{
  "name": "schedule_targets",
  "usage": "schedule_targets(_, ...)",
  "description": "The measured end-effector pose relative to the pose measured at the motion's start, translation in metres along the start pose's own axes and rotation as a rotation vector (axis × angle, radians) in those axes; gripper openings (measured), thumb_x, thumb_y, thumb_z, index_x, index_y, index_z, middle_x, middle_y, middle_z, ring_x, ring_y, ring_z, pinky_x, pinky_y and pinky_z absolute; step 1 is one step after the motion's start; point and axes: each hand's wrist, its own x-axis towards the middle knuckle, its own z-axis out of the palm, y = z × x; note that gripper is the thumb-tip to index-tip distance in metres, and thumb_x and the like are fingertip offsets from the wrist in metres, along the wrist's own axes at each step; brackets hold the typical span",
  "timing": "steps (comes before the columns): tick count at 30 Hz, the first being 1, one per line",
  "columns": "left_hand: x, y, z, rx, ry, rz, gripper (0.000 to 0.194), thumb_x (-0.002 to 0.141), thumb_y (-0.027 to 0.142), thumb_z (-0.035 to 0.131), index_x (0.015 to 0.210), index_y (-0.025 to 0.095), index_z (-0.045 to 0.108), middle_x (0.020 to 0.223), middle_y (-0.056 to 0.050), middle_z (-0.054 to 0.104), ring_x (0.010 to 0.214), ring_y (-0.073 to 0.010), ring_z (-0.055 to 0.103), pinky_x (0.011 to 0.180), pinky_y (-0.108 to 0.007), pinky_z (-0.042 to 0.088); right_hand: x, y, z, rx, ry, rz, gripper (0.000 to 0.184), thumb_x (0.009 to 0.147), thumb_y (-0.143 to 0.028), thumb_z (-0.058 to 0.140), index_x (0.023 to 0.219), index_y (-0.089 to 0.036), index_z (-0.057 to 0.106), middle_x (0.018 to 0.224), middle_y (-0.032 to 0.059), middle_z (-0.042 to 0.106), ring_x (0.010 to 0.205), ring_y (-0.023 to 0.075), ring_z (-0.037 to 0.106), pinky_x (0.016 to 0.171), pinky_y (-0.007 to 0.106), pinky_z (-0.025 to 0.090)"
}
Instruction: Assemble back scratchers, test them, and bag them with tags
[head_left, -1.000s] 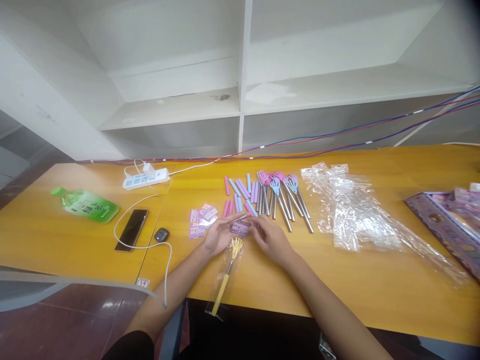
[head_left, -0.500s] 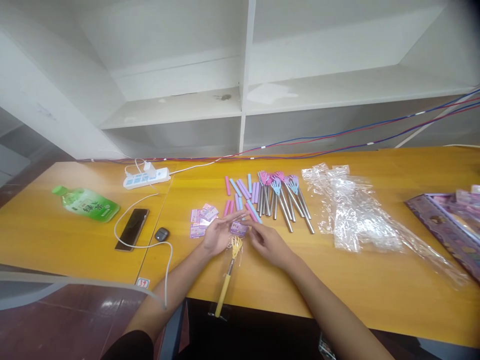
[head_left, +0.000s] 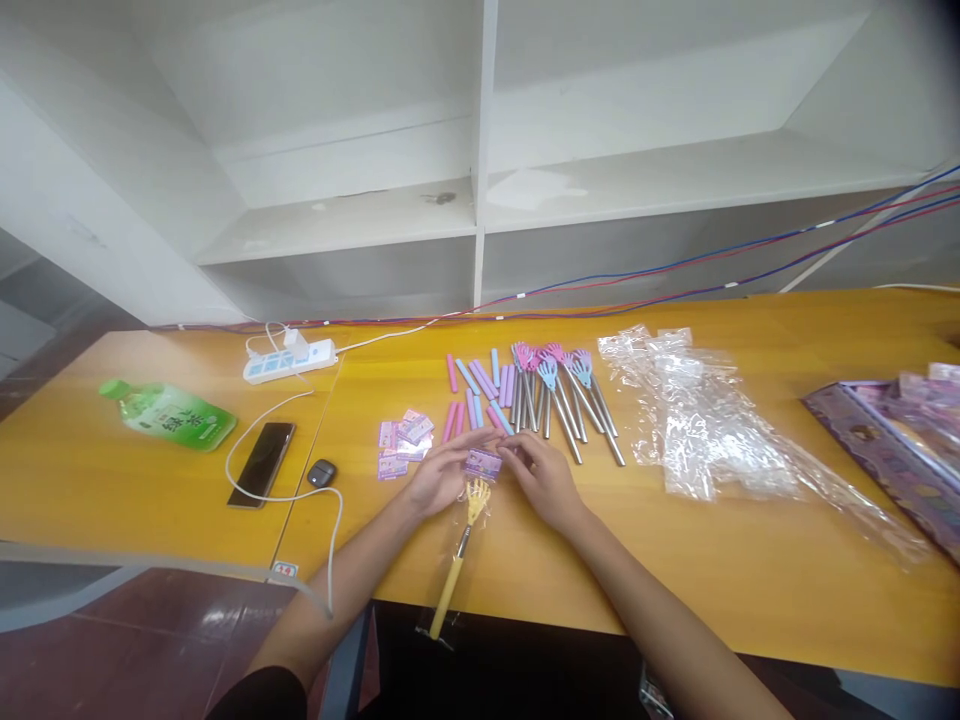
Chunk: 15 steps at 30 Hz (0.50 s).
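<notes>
A yellow hand-shaped back scratcher [head_left: 451, 590] lies inside a clear plastic bag, its handle end reaching the table's front edge. By its head, at the top of the bag, sits a purple printed card [head_left: 484, 463]. My left hand [head_left: 442, 476] is beside the card, palm turned inward, fingers stretched out along the bag's top. From the other side, my right hand [head_left: 541, 480] has its thumb and fingers pinched at the bag's top edge. More purple cards [head_left: 403, 440] lie left of my left hand.
Beyond my hands lie several coloured handle sleeves [head_left: 486, 378] and a pile of metal-shafted back scratchers [head_left: 562, 395]. Clear bags [head_left: 697, 430] spread to the right, near a purple box [head_left: 862, 430]. Leftward are a phone [head_left: 261, 465], earbud case [head_left: 322, 472], bottle [head_left: 172, 413] and power strip [head_left: 291, 361].
My fingers have shifted slightly around the bag's top, and the card shows more fully between my hands. The view has moved a little; the back scratcher stays in its bag.
</notes>
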Motion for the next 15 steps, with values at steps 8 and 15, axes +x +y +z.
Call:
schedule_targets(8, -0.001, -0.015, -0.009, 0.574, 0.102, -0.034, 0.047, 0.092, 0.048, 0.074, 0.129, 0.017, 0.072, 0.104, -0.009, 0.078, 0.093, -0.0225, 0.071, 0.084, -0.032, 0.051, 0.000, 0.000, -0.004, -0.016, 0.119, 0.016, 0.022, 0.106, -0.038, 0.056, 0.102, -0.023, 0.071, 0.087, 0.0031, 0.062, 0.068, 0.0166, 0.055, 0.066, 0.033, 0.046)
schedule_targets(15, 0.000, -0.018, -0.013, 0.530, 0.196, -0.061, 0.046, 0.088, 0.055, 0.075, 0.108, 0.014, 0.077, 0.093, -0.008, 0.078, 0.085, -0.0227, 0.069, 0.074, -0.030, 0.049, -0.001, -0.006, -0.005, -0.009, -0.009, -0.100, 0.025, 0.107, -0.035, 0.052, 0.108, -0.025, 0.075, 0.091, 0.0071, 0.064, 0.081, 0.0215, 0.061, 0.072, 0.037, 0.051)
